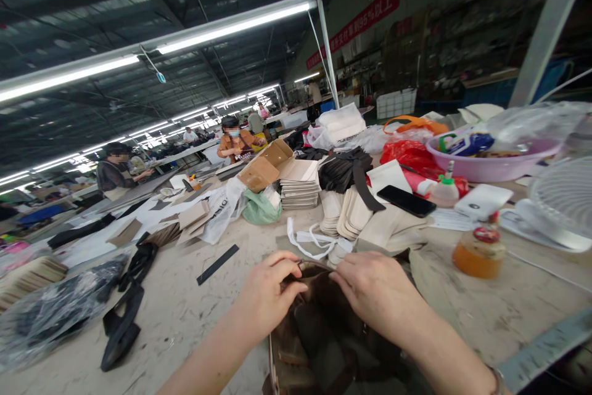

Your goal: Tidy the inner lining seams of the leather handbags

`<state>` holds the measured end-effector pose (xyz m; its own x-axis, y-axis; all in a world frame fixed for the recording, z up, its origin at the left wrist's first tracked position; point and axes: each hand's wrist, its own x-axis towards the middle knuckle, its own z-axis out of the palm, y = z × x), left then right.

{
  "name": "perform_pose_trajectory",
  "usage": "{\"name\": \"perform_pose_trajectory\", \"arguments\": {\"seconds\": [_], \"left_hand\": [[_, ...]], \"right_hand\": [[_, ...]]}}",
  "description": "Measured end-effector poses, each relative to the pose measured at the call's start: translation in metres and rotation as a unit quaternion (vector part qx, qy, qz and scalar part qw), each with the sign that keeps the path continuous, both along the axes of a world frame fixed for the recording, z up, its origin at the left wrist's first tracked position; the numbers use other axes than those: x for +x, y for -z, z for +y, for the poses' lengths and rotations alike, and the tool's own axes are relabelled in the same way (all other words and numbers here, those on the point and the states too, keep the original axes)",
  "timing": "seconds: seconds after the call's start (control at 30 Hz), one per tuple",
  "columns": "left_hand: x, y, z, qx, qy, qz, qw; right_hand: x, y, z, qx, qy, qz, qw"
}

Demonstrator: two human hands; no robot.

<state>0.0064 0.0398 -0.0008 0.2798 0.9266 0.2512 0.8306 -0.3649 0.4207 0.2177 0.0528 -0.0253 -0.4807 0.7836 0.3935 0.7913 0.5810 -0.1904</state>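
A dark brown bag stands at the table's near edge, its mouth facing up toward me. My left hand pinches the far rim of the bag between thumb and fingers. On the same rim, a little to the right, my right hand is closed with its fingertips over the edge; its thumb is mostly hidden. Inside, the bag is dark and its details are hard to make out. Just beyond the rim lie white straps and stacked beige pieces.
A black strip and black straps lie on the left. To the right are a jar of amber liquid, a black phone, a white fan and a purple basin. Co-workers sit at tables farther back.
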Motion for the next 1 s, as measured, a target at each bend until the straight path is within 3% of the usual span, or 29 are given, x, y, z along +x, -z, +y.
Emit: {"name": "perform_pose_trajectory", "arguments": {"seconds": [0.33,0.67,0.87,1.0], "left_hand": [[-0.002,0.012,0.008,0.015,-0.035,-0.028,0.999],[0.002,0.014,0.011,0.023,-0.068,-0.005,0.997],[0.004,0.016,0.011,0.036,-0.08,-0.003,0.996],[0.003,0.017,0.011,0.047,-0.087,-0.006,0.995]], "right_hand": [[-0.003,0.0,0.0,-0.029,0.0,0.033,0.999],[-0.009,0.003,0.006,0.018,0.021,0.009,1.0],[-0.02,-0.003,-0.004,0.045,0.09,0.014,0.995],[-0.026,-0.005,-0.008,0.03,0.078,0.03,0.996]]}}
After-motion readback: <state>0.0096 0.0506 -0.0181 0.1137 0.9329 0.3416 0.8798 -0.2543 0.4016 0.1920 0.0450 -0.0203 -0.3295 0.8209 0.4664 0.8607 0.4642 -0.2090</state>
